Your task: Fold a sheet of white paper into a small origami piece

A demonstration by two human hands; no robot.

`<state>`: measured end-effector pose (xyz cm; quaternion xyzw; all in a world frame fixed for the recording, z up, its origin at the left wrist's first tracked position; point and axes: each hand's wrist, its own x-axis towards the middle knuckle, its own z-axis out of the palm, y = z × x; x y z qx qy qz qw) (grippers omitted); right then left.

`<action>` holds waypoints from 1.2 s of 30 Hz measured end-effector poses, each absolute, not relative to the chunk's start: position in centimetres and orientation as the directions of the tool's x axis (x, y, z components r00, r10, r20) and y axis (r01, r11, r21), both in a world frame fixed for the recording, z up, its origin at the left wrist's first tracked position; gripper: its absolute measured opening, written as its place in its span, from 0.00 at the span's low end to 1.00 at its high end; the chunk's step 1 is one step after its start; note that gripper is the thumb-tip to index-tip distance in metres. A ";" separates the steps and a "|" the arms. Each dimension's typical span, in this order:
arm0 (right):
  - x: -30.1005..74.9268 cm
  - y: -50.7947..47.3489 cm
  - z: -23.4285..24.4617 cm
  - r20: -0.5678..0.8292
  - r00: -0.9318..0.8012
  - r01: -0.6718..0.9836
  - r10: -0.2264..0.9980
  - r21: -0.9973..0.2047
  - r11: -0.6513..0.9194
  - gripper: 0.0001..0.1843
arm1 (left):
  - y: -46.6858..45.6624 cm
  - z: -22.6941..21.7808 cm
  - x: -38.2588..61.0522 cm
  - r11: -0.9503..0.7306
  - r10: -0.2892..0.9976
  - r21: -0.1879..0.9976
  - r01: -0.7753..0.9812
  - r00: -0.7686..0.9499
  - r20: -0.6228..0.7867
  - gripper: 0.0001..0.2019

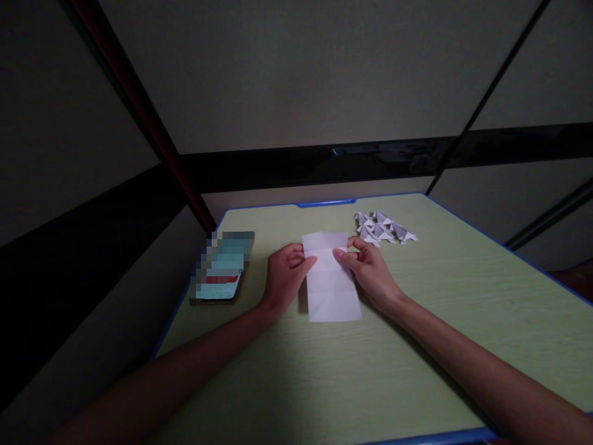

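**Paper sheet pinched in both hands: creased, not yet folded up**

Head view, dim light. I am watching the left hand (283,275) and the right hand (370,272) meeting over a white paper sheet (332,293). The sheet is lying near the middle of the green table (324,377), with its long side running away from me.

- Each hand is pinching a side edge in the sheet's upper half.
- The left fingers (307,263) are closing over the left edge, thumb on top.
- The right fingers (343,254) are doing the same from the other side.
- Both grips are tight on paper, with nothing else in either hand.
- The near end is lying flat. The far end may be lifting a little, but I cannot tell for sure.

Progress, as I am reading it:

- Faint crease lines are showing across the sheet, so some pre-folding looks done.
- The sheet is reading as an open rectangle, not a finished piece, so most of its folding looks left.
- A heap of folded triangles (383,228) is sitting just beyond the right hand, near the far edge and apart from the sheet. I am taking them as finished pieces, too small to count.

Off to the left, a phone (222,267) is lying by the table's left edge, near the left hand but not touching it.
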<state>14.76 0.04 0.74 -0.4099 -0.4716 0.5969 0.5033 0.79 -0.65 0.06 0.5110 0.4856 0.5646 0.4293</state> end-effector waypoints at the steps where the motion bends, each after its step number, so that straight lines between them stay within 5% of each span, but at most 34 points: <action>1: 14.7 0.1 0.7 -0.020 -0.183 -0.209 0.983 -0.976 -0.059 0.14 | -0.7 0.1 0.7 -0.179 0.975 0.983 0.035 -0.125 0.182 0.08; 7: 14.8 0.1 0.9 -0.033 -0.277 -0.206 0.960 -0.974 -0.093 0.15 | -1.2 0.3 0.4 -0.429 0.895 0.877 0.215 -0.034 0.446 0.05; 14: 15.1 0.4 0.7 0.024 -0.217 -0.203 0.976 -0.979 -0.021 0.15 | -1.1 0.5 0.9 -0.137 0.989 0.989 -0.056 0.049 0.139 0.16; 21: 15.9 0.3 1.6 0.098 -0.288 -0.225 0.953 -0.974 0.032 0.08 | -0.5 0.3 0.6 -0.085 0.996 0.992 -0.098 -0.038 0.081 0.08; 25: 16.1 0.3 1.9 0.087 -0.364 -0.250 0.927 -0.968 -0.007 0.12 | -0.3 0.2 0.0 -0.219 0.975 0.970 -0.108 -0.071 0.213 0.06; 33: 16.1 0.6 1.5 0.025 -0.292 -0.264 0.956 -0.963 -0.056 0.03 | -0.5 0.4 -0.1 -0.367 0.930 0.930 -0.012 -0.021 0.367 0.08; 36: 15.8 0.5 1.5 0.024 -0.269 -0.225 0.963 -0.973 -0.039 0.13 | -0.6 0.5 0.1 -0.347 0.938 0.938 0.001 0.004 0.347 0.08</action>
